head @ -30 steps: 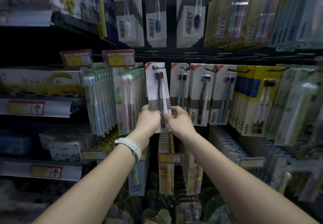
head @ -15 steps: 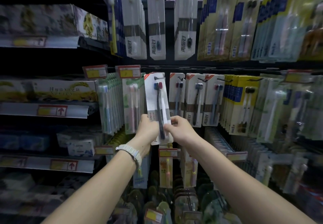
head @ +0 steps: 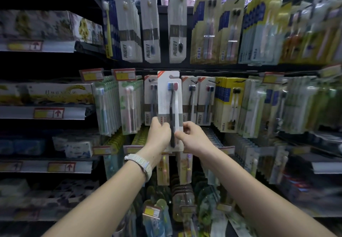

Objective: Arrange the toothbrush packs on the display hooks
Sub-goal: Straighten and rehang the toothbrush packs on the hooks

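A white toothbrush pack (head: 168, 96) with a black and a white brush stands upright in front of the middle row of hooks. My left hand (head: 159, 135) grips its lower left edge, and my right hand (head: 192, 136) pinches its lower right edge. The hang hole at the pack's top sits level with the hooks; whether it is on a hook I cannot tell. Similar white packs (head: 189, 99) hang right behind and beside it.
Green packs (head: 108, 105) hang to the left, yellow packs (head: 228, 103) to the right. Another row of hanging packs (head: 150, 27) fills the level above. Boxed goods (head: 46, 94) sit on shelves at far left. Smaller packs (head: 162, 170) hang below my hands.
Both hands raised the pack, so it stands higher against the hook row. The view tilted upward, showing more of the top row.
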Demonstrator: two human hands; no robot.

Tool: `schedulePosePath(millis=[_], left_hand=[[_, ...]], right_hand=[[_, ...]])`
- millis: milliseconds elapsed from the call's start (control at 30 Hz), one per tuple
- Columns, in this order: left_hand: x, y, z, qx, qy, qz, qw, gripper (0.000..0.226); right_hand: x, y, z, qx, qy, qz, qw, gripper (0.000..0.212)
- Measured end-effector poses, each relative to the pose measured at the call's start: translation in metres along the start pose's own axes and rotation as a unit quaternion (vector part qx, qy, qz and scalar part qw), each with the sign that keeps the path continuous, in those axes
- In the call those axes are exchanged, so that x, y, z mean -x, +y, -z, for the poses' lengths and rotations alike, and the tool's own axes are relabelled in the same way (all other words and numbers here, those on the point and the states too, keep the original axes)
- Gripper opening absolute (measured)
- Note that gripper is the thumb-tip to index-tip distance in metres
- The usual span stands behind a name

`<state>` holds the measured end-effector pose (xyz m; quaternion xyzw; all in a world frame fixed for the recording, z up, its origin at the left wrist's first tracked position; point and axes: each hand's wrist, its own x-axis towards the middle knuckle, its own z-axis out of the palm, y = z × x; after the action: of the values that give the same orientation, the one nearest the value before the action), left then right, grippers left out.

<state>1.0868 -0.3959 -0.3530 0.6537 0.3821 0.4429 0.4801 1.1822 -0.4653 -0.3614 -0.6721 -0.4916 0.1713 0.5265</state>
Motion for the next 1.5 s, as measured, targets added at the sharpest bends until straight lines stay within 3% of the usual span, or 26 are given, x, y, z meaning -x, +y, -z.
schedulePosePath(millis=[167, 467, 867, 1067, 1300, 1500], left_hand=[[0.001, 0.002, -0.033, -0.013, -0.013, 0.0, 1.0, 0.029], [-0.013, 0.0, -0.076, -0.015, -0.05, 0.006, 0.999, 0.033], [-0.035, -0.001, -0.092, 0.006, -0.057, 0.022, 0.998, 0.033], [-0.041, -0.001, -0.096, 0.004, -0.063, 0.019, 0.998, 0.032], [-0.052, -0.005, -0.098, 0.01, -0.068, 0.026, 0.997, 0.031], [-0.069, -0.013, -0.104, 0.052, -0.052, 0.033, 0.997, 0.033]], right_hand=[[0.004, 0.016, 0.026, 0.009, 0.029, -0.017, 0.999, 0.016], [-0.012, 0.043, 0.052, -0.024, 0.056, -0.045, 0.997, 0.012], [-0.035, 0.054, 0.06, -0.03, 0.07, -0.042, 0.996, 0.017], [-0.039, 0.056, 0.062, -0.03, 0.082, -0.027, 0.996, 0.009], [-0.05, 0.063, 0.058, 0.031, 0.102, -0.022, 0.994, 0.038], [-0.066, 0.072, 0.04, 0.178, 0.169, 0.059, 0.968, 0.048]])
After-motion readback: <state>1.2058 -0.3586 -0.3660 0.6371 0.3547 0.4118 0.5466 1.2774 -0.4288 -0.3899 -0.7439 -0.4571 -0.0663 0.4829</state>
